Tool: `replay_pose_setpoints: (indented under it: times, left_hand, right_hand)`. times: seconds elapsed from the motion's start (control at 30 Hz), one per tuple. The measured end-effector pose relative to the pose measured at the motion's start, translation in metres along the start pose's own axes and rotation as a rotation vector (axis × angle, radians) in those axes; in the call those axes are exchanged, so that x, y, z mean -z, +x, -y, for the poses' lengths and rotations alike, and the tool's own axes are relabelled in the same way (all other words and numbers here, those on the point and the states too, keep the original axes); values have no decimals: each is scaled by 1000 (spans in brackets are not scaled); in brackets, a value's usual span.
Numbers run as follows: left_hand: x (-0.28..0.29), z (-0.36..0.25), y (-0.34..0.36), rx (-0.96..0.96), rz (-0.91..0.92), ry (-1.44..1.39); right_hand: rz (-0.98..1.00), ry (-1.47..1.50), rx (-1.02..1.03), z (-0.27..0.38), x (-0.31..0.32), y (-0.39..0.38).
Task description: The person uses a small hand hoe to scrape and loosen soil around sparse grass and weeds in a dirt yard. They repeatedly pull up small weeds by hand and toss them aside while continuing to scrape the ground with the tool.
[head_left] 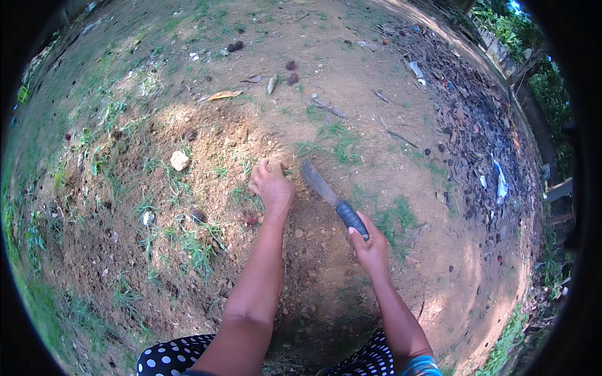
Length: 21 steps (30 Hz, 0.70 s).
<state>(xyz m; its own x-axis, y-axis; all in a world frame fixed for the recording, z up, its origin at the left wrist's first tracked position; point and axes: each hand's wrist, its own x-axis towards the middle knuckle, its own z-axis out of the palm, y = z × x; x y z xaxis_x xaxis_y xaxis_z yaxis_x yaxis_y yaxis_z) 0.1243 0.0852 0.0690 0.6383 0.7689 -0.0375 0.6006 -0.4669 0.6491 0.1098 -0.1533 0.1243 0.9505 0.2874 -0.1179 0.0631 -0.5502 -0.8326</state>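
My right hand [371, 245] is closed round the dark wrapped handle of a machete [318, 182]. Its short, broad blade points forward and left, low over the soil. Just left of the blade tip, my left hand [273, 184] is down at the loose brown soil [216, 138] with its fingers curled. Whatever those fingers hold, if anything, is hidden beneath them. Small grass tufts [342, 141] grow in front of the blade, and more grass [244, 194] sits beside my left wrist.
A pale stone [180, 160] lies on the loosened soil to the left. Ahead are a dry yellow leaf [224, 95], dark reddish spiky husks [292, 78] and sticks [329, 108]. Dark leaf litter [461, 119] with scraps of white plastic [500, 182] spreads along the right.
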Motion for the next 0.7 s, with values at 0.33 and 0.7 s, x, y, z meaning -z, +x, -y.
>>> replay_pose_setpoints:
  times: [0.33,0.7]
  left_hand:
    - [7,28,8,58,-42,-1]
    - [-21,-26,-7,-24,-80,-117]
  right_hand:
    - [16,181,-367,-39,27,7]
    - [58,423,-399,-20,14,-11]
